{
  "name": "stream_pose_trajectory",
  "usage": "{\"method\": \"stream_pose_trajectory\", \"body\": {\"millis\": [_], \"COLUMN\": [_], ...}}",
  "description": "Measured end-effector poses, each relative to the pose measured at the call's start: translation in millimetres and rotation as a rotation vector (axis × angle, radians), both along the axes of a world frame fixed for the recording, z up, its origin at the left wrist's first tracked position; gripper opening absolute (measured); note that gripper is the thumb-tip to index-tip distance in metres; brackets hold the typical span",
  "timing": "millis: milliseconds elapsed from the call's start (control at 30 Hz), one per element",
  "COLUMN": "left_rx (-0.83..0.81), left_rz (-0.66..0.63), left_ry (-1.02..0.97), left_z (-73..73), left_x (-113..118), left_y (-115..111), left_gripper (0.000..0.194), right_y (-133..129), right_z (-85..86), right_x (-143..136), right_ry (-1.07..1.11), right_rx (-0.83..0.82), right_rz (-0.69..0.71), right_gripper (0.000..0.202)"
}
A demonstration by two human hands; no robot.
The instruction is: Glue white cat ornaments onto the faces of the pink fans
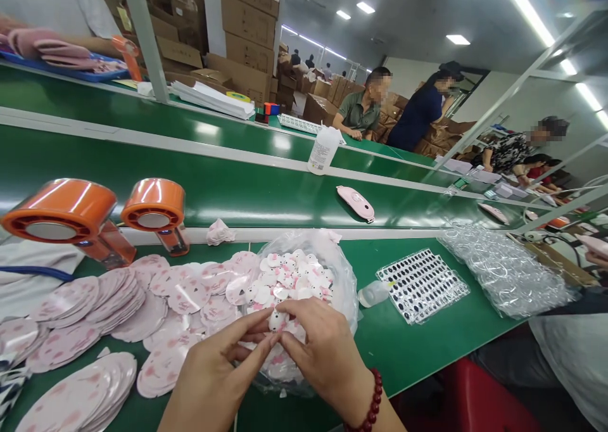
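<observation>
Between the fingertips of my left hand (218, 365) and my right hand (325, 343) is a small white animal-face piece (277, 321) with dark dots on it. Both hands pinch it, fingers closed. Just under them lies a clear plastic bag (350, 277), opened out and heaped with similar white-and-pink pieces (289, 273). A red bead bracelet (374, 394) circles my right wrist. To the left of my hands, pink spotted oval discs (111, 302) spread out in overlapping stacks. A small squeeze bottle (373, 294) lies right of the bag.
Orange tape dispensers (152, 205) stand at the left. Sheets of black ovals (422, 285) and bubble wrap (508, 273) lie at the right. Beyond runs a green belt (247, 194) carrying a pink oval case (355, 203); a white bottle (324, 150) stands behind. Other people work farther off.
</observation>
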State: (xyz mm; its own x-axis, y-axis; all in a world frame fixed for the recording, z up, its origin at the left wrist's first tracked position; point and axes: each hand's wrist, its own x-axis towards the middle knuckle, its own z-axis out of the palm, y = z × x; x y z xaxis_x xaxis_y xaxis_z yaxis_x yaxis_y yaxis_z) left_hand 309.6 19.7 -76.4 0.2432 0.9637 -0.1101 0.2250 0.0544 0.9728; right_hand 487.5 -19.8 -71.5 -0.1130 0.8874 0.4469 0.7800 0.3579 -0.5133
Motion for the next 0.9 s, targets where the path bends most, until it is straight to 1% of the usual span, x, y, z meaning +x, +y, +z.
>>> {"method": "stream_pose_trajectory", "body": {"millis": [100, 200, 333, 400, 500, 633, 733, 800, 900], "left_rx": [-0.059, -0.097, -0.135, -0.155, -0.191, -0.243, -0.291, -0.317, -0.325], "left_rz": [-0.012, 0.009, 0.014, 0.009, 0.004, -0.026, -0.035, -0.037, -0.031], "left_ry": [-0.104, -0.171, -0.198, -0.212, -0.247, -0.294, -0.320, -0.329, -0.326], "left_z": [2.5, 4.6, 10.5, 12.6, 12.7, 10.7, 10.5, 10.8, 11.0], "left_x": [5.3, 7.1, 7.4, 7.8, 8.2, 5.8, 3.8, 4.1, 6.4], "left_y": [3.4, 3.0, 1.7, 2.3, 4.0, 5.8, 6.0, 5.5, 5.0], "left_gripper": [0.037, 0.035, 0.036, 0.037, 0.037, 0.034, 0.034, 0.035, 0.038], "right_y": [-1.7, -1.3, -1.8, -2.8, -4.2, -4.1, -4.1, -4.6, -5.3], "right_z": [-4.9, -7.7, -0.2, 6.5, 12.6, 9.4, 5.8, 5.8, 8.4], "right_x": [-0.4, 1.0, 3.2, 2.8, 0.6, -1.8, -2.5, -3.3, -4.1], "right_ry": [-0.047, -0.118, -0.143, -0.104, -0.003, 0.166, 0.290, 0.335, 0.350], "right_rx": [0.087, 0.124, 0.053, 0.008, -0.013, -0.025, -0.103, -0.144, -0.161], "right_rz": [0.005, -0.011, -0.050, -0.065, -0.039, -0.015, -0.018, -0.029, -0.037], "right_gripper": [0.022, 0.021, 0.022, 0.024, 0.023, 0.019, 0.019, 0.016, 0.013]}}
